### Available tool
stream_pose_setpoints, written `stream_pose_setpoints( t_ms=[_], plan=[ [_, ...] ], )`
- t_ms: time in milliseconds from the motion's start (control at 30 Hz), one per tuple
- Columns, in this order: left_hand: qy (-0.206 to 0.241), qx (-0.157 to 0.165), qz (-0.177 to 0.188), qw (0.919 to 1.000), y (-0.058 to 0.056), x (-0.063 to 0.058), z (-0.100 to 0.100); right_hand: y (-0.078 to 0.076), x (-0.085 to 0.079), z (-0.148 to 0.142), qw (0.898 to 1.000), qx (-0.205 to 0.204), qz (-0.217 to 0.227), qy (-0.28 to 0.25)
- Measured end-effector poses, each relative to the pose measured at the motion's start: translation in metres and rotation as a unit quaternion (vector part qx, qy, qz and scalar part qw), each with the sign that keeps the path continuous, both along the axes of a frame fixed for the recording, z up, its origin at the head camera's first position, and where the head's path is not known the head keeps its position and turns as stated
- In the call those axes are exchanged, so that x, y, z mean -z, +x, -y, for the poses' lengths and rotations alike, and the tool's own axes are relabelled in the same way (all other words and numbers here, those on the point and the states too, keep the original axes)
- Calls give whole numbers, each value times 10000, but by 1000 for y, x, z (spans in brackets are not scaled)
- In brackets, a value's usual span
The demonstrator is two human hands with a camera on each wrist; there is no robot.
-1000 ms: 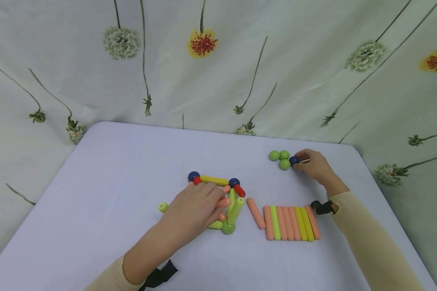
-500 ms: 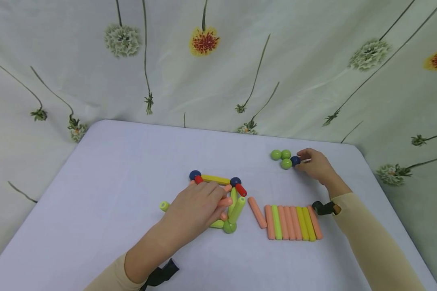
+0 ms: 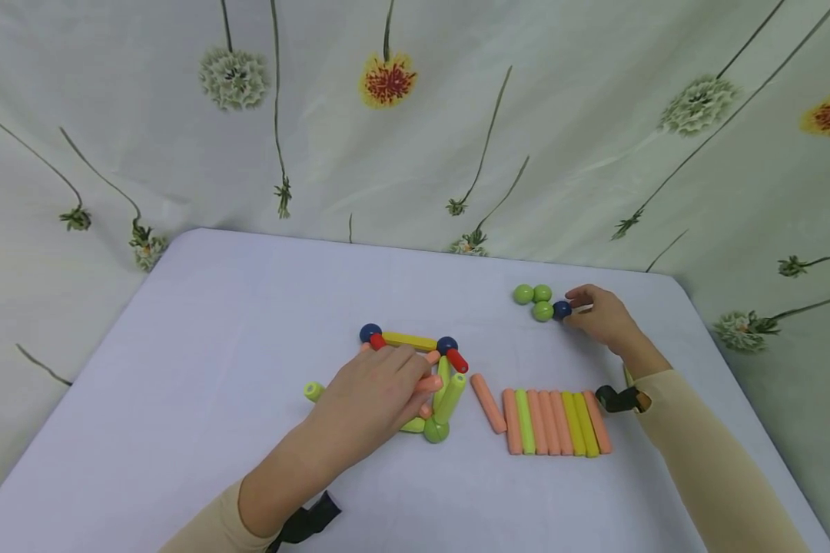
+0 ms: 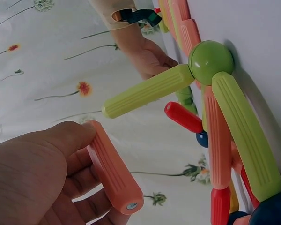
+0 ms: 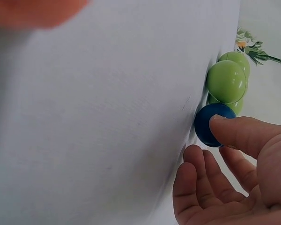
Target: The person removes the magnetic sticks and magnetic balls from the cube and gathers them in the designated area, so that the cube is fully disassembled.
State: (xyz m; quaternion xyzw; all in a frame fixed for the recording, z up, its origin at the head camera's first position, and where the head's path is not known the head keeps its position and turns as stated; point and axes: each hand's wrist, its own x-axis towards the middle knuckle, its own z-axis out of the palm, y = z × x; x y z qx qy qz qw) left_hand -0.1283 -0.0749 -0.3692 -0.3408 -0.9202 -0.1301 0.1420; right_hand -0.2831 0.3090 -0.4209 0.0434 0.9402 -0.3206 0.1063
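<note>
My left hand [image 3: 373, 395] holds a peach magnetic rod [image 4: 114, 168] between thumb and fingers, its metal-tipped end facing outward in the left wrist view. Below and beyond that hand is a frame of rods and balls: a green ball [image 4: 210, 62] with light-green rods [image 4: 150, 91], a yellow rod [image 3: 410, 341], red rods [image 3: 457, 361] and blue balls [image 3: 370, 332], partly hidden by the hand. At the back right, my right hand [image 3: 603, 316] pinches a dark blue ball [image 5: 210, 124], thumb on its side and index fingertip at its lower edge. Green balls [image 5: 227, 82] sit right beside it.
A row of peach, light-green and yellow rods [image 3: 553, 422] lies on the white table [image 3: 249, 299] between frame and right forearm. One peach rod [image 3: 488, 403] leans apart at the row's left. A flowered cloth [image 3: 560, 115] hangs behind the table.
The blue ball has shifted slightly right and nearer relative to the green balls, along with my right hand. My left hand keeps its rod, nearly still.
</note>
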Motion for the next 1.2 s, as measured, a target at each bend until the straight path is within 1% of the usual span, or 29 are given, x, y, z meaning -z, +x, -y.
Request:
stream_pose_setpoints(
  t_ms=[200,333,567,733,933,1200],
  plan=[
    [-25,23,8,10000,1,-1,0,-1,1,-1,9999,-130,72,13],
    [-14,7,5,10000,1,0,0,-3,3,-1,9999,-88,-16,122],
    [48,55,-60,10000,1,2,0,-7,6,0,9999,38,-91,55],
    [35,117,-99,9999,0,3,0,-10,6,-1,9999,31,-143,45],
    [32,125,-94,9999,-1,4,0,-8,3,-2,9999,36,-120,26],
    [56,124,-41,9999,0,2,-1,-2,-1,-2,9999,70,-107,73]
  ],
)
